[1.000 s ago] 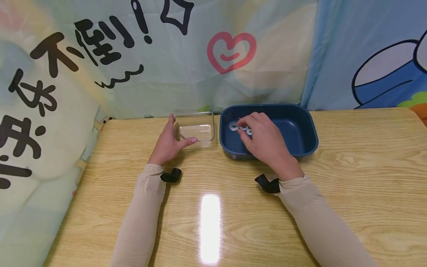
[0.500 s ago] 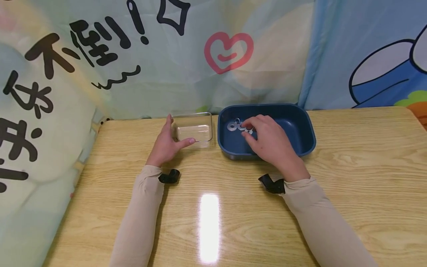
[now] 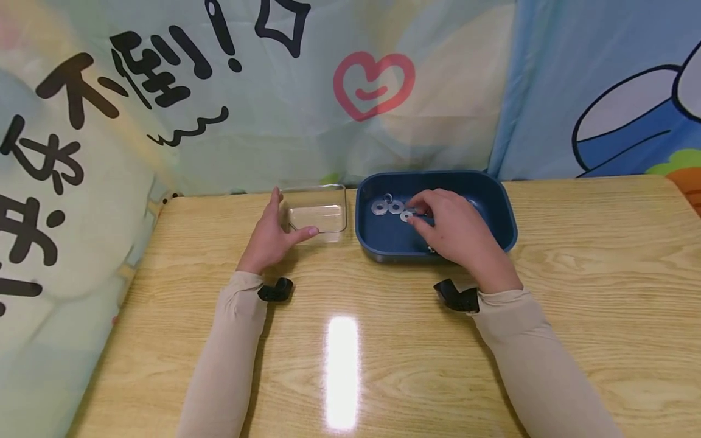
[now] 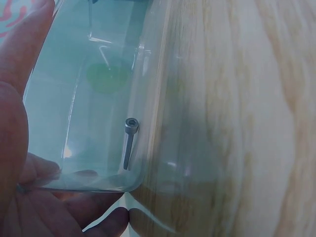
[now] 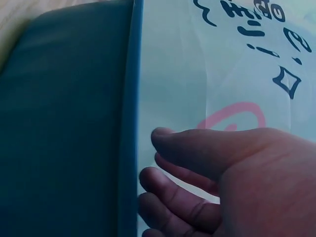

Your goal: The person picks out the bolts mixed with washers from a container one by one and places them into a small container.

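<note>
Head view shows a blue tub (image 3: 383, 237) beside a clear box (image 3: 323, 211). A wide left hand (image 3: 268, 241) touches the box; the right hand (image 3: 459, 229), thumb and fingers apart, is by rings (image 3: 395, 207) in the tub. The box holds a screw (image 4: 131, 138).

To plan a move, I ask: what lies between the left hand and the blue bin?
The head view shows, from the left hand to the blue bin, the clear box and then a narrow strip of table.
</note>
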### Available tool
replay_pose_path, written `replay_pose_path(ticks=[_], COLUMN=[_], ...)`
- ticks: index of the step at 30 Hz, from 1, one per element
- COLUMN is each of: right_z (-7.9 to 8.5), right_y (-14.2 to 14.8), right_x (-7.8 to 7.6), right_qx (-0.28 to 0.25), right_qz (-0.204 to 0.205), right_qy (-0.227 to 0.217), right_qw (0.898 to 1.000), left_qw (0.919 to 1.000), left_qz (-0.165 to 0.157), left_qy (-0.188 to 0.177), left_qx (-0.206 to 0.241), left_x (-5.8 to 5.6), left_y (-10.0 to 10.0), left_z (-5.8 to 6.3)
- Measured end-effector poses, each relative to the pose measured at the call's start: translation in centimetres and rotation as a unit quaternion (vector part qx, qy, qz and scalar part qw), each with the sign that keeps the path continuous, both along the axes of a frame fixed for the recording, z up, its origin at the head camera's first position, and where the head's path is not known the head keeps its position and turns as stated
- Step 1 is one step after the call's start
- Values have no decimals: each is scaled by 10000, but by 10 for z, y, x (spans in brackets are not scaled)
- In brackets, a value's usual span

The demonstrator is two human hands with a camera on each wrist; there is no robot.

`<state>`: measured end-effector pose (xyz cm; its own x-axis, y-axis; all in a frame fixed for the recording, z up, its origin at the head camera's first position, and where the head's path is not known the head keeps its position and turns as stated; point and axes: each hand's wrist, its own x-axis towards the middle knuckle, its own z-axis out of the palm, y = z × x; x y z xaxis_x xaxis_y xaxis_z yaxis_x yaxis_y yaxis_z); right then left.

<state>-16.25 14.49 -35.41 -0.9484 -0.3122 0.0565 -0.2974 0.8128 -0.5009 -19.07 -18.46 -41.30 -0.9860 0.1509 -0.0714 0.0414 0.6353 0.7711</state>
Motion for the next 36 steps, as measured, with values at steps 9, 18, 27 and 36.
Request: replay_pose_path(ticks=[9,18,27,36], right_z=[-3,-8,-17,-22], right_y=[15,22,32,42], right_x=[-4,-12,-18,-22], right_qx=[202,515,719,485], right_qz=[343,430,504,632], right_qy=[-195,-807,-1364,-1629], right_qw=[9990,9945,9868,9834], left_qw=[10000,9999,10000,9999], left_qz=[20,35,16,51], left_qy=[-34,-54,-13,-23], left_qx=[-36,-93,-77,-87], left_x=[1,1,-1,0], left_y=[-2,-2,-1,-1], left_z=[-1,-1,-1,-1])
